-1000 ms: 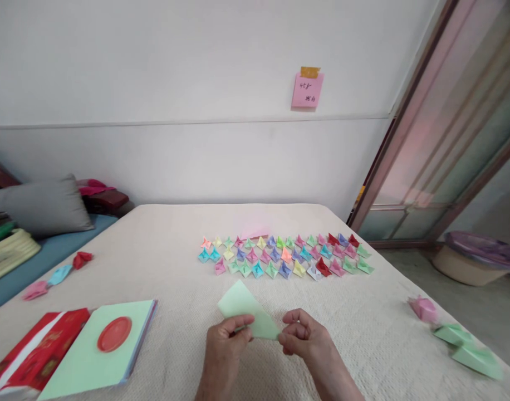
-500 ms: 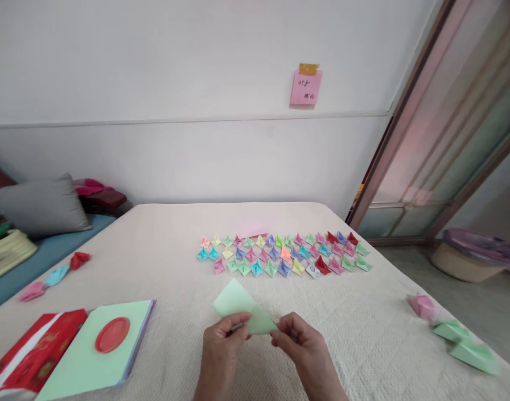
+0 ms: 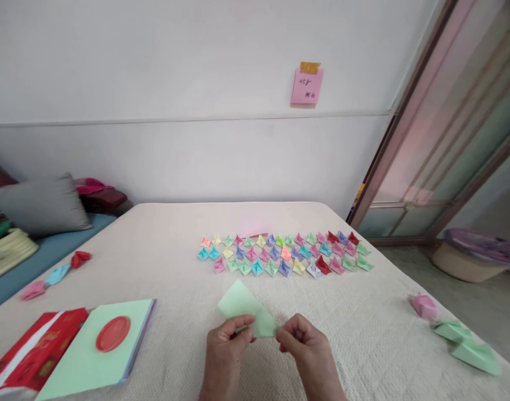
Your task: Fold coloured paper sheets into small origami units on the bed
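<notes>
A light green sheet of paper [image 3: 241,301], folded along one side, is held up at the near middle of the cloth-covered table. My left hand [image 3: 229,342] pinches its lower left part between thumb and fingers. At the paper's right corner, the thumb and fingertips of my right hand [image 3: 303,340] are closed on the tip. Beyond my hands, several small folded paper pieces [image 3: 270,268] in many colours stand in three rows.
To the left, a stack of coloured paper [image 3: 83,365] bears a red round lid [image 3: 113,334], beside a red packet [image 3: 33,351]. Folded papers lie near both edges: red [image 3: 79,258], blue [image 3: 57,275], pink [image 3: 424,306] and green [image 3: 475,355]. A pink note [image 3: 307,87] hangs on the wall.
Both hands and the green paper have shifted slightly to the right and a little lower. My grip on the paper looks the same.
</notes>
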`<control>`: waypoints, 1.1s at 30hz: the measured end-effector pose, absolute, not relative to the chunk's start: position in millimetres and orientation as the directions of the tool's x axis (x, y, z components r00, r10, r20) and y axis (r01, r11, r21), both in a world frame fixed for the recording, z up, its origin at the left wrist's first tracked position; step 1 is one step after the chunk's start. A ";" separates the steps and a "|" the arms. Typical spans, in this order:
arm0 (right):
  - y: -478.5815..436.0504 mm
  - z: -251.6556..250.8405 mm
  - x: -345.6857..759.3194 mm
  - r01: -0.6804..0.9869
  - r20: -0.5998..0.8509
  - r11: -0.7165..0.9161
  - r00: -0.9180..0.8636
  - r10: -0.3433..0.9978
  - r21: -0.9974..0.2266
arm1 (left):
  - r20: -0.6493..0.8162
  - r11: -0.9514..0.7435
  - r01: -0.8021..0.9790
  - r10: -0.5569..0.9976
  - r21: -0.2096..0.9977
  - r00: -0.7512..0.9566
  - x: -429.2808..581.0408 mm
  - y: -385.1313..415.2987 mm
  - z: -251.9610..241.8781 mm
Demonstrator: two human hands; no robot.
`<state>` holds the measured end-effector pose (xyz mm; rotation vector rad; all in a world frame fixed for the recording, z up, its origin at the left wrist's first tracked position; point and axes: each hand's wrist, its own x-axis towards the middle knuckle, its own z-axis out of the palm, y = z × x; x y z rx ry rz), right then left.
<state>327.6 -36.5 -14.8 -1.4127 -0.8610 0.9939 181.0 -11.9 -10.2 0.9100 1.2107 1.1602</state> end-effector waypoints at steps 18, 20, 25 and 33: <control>-42.3 -9.8 333.5 -0.050 -0.173 -0.180 -0.125 0.977 -0.982 | -0.135 0.130 -0.205 0.991 0.970 -0.013 175.2 -5.3 -6.7; -42.7 -11.1 333.9 -0.001 -0.182 -0.185 -0.163 0.970 -0.983 | -0.125 0.118 -0.276 0.992 0.954 -0.007 176.1 -5.6 -4.3; -43.8 -15.8 333.0 0.019 -0.137 -0.136 -0.211 0.968 -0.991 | -0.114 0.101 -0.325 0.993 0.940 -0.021 175.5 -4.2 2.9; -48.3 -36.0 313.6 -0.089 -0.101 -0.115 -0.155 0.983 -0.989 | -0.109 0.051 -0.327 0.981 0.944 -0.163 174.7 -3.3 -0.7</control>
